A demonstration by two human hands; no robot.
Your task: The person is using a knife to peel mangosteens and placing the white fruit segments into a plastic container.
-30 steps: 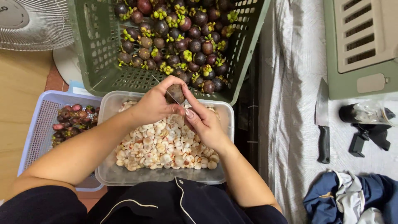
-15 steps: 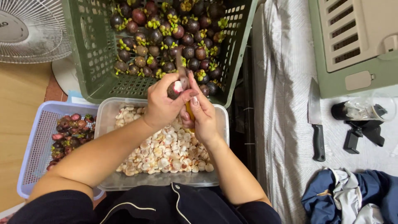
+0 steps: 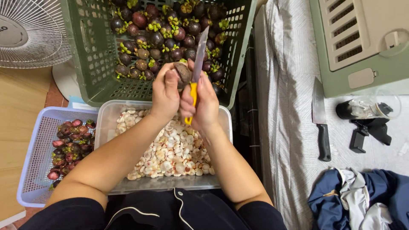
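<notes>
My left hand (image 3: 165, 91) grips a dark purple mangosteen (image 3: 183, 72) above the far edge of a clear plastic tub (image 3: 106, 121). My right hand (image 3: 203, 102) holds a yellow-handled knife (image 3: 197, 64) with its blade pointing up, pressed against the fruit's right side. The tub below my hands holds several white peeled mangosteen segments (image 3: 170, 151). Beyond it, a green plastic crate (image 3: 91, 64) is full of whole mangosteens (image 3: 159, 36).
A lavender basket (image 3: 36, 170) at the left holds mangosteen rinds. A white fan (image 3: 30, 32) stands at the far left. On the grey striped cloth (image 3: 285, 127) at the right lie a black-handled knife (image 3: 320, 121), a clear jar (image 3: 368, 106), a green box and blue clothing (image 3: 366, 200).
Both hands have risen from the tub toward the crate. The knife blade now points upward against the mangosteen held in the left hand.
</notes>
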